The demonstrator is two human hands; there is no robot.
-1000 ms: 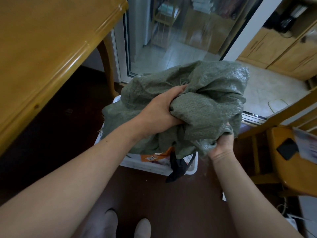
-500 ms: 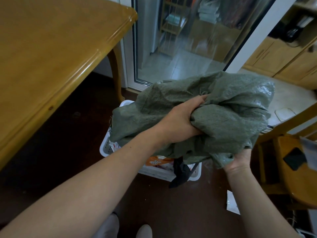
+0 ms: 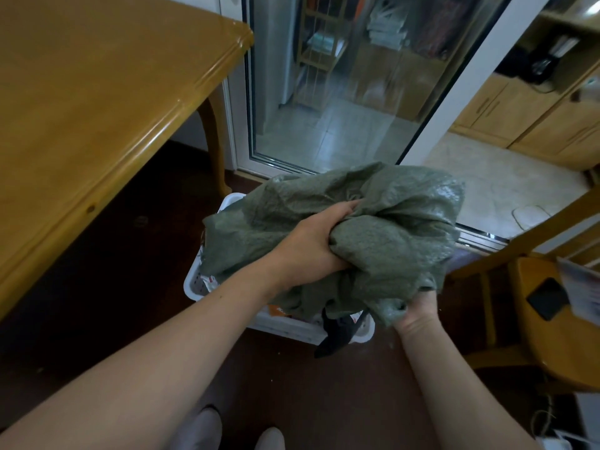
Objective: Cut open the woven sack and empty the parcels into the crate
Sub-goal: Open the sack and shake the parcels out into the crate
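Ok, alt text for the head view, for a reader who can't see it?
The left hand and right hand grip a crumpled green woven sack above a white crate holding parcels. A wooden table stands to the left, a wooden chair to the right.

The left hand (image 3: pixel 311 251) and right hand (image 3: pixel 415 311) are seen bare, and both forearms (image 3: pixel 162 368) are left uncovered to the near edge. Pale, round-toed footwear (image 3: pixel 201 428) is worn on both feet.
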